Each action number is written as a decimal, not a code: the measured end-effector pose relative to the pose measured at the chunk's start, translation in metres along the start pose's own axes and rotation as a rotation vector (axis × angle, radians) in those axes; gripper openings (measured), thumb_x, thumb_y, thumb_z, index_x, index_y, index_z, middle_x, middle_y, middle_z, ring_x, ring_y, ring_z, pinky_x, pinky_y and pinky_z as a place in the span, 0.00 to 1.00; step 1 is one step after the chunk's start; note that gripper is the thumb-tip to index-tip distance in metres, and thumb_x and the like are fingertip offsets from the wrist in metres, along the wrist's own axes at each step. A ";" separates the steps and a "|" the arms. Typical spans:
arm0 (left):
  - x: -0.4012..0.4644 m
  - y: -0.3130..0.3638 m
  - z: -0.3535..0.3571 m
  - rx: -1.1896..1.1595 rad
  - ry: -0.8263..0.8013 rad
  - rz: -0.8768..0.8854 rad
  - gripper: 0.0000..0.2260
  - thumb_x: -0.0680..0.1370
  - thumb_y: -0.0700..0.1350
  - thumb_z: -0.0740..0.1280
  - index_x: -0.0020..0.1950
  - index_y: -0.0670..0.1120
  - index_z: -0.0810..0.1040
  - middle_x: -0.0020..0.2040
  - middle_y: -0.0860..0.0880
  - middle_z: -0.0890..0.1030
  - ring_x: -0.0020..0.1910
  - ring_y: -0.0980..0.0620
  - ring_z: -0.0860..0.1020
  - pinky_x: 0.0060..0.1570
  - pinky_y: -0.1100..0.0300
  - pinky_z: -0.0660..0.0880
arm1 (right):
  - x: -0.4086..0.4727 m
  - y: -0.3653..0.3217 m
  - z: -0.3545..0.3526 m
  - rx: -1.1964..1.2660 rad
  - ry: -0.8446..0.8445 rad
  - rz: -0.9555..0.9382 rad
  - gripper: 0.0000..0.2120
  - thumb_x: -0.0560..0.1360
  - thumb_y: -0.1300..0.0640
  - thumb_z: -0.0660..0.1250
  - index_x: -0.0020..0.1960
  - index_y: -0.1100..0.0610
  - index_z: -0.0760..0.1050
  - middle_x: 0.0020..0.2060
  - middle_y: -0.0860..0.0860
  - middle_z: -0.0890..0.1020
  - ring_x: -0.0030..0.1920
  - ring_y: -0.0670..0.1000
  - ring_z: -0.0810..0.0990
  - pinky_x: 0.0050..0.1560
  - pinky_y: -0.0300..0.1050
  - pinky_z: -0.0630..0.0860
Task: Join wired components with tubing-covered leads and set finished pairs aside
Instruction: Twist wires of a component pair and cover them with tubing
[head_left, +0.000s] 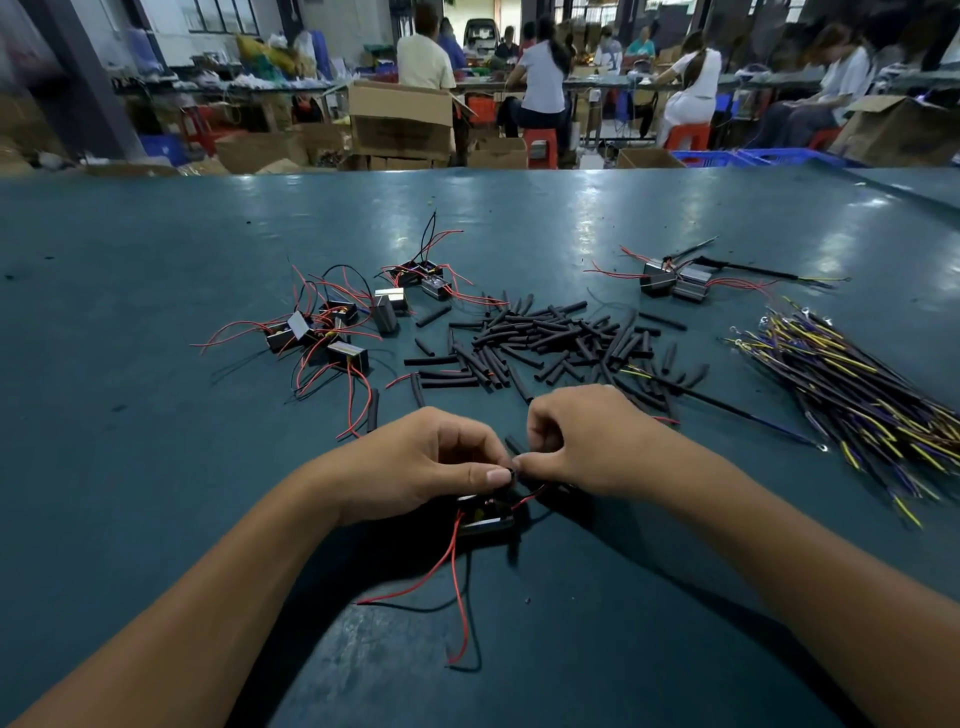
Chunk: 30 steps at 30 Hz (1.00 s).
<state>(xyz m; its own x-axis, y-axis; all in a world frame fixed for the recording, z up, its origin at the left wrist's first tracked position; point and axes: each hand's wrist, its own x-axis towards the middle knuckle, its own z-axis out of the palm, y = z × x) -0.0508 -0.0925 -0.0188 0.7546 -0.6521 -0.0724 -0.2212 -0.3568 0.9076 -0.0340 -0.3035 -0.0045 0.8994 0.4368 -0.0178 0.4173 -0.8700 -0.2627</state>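
My left hand (431, 462) and my right hand (582, 441) meet fingertip to fingertip over the near middle of the table. Between them they pinch a thin lead with a short black tube piece (514, 447) on it. Just below the fingers lies a small black boxed component (485, 517), its red and black wires (457, 587) trailing toward me. A long black lead (737, 410) runs from my right hand out to the right. What exactly each fingertip holds is partly hidden.
A heap of black tubing pieces (550, 343) lies mid-table. Loose wired components (332, 327) sit at the left, two joined units (675, 280) at the back right, and a bundle of yellow-and-purple leads (857, 395) at the right. The green table (156, 467) ends at a far edge; people work beyond.
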 end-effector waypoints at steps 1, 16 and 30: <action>0.000 0.000 -0.001 0.008 -0.002 -0.002 0.05 0.80 0.44 0.69 0.50 0.43 0.82 0.42 0.52 0.81 0.42 0.57 0.76 0.46 0.64 0.72 | 0.001 -0.002 0.001 -0.009 -0.023 0.010 0.11 0.75 0.43 0.69 0.44 0.50 0.75 0.39 0.44 0.79 0.45 0.48 0.76 0.50 0.43 0.65; 0.004 -0.007 0.007 0.082 0.100 -0.017 0.06 0.78 0.49 0.71 0.45 0.48 0.81 0.38 0.52 0.83 0.37 0.57 0.78 0.42 0.62 0.75 | 0.004 0.070 -0.019 -0.134 0.330 0.290 0.09 0.80 0.57 0.65 0.59 0.54 0.76 0.56 0.56 0.79 0.59 0.60 0.76 0.62 0.54 0.72; -0.007 0.002 0.003 0.320 0.128 0.092 0.05 0.75 0.47 0.75 0.49 0.55 0.82 0.39 0.61 0.83 0.34 0.59 0.78 0.36 0.65 0.75 | -0.011 0.125 -0.030 -0.123 0.122 0.482 0.07 0.80 0.54 0.68 0.46 0.56 0.73 0.48 0.57 0.81 0.47 0.56 0.74 0.47 0.47 0.70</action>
<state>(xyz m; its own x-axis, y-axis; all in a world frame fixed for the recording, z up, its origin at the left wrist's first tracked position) -0.0584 -0.0907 -0.0181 0.7896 -0.6091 0.0745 -0.4586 -0.5050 0.7312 0.0123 -0.4236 -0.0086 0.9990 -0.0440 0.0057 -0.0428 -0.9896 -0.1371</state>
